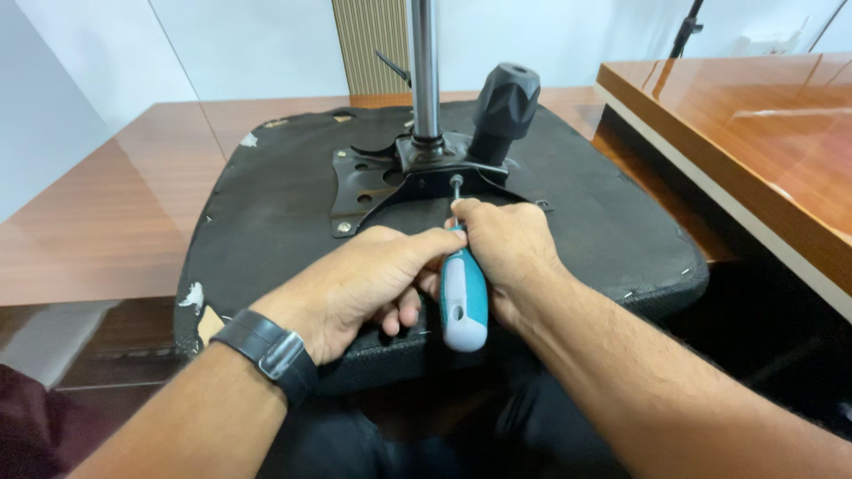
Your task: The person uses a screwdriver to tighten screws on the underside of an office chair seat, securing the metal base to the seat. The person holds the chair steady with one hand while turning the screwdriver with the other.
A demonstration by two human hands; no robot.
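Note:
An upturned chair seat (266, 222) with black fabric lies on a wooden table. A black metal mounting plate (364, 182) is fixed to its underside, with a chrome column (425, 71) rising from it and a black knob (506, 106) beside the column. My right hand (506, 248) grips a screwdriver (463, 306) with a teal and white handle. Its tip sits on a screw (456, 181) at the plate's near edge. My left hand (368, 284), with a black watch on the wrist, closes around the same handle from the left.
The reddish wooden table (98, 222) runs under the seat and to the left. A second, higher wooden tabletop (754, 115) stands at the right. A ribbed beige panel (368, 44) and white walls are behind. Torn fabric patches show on the seat's left edge.

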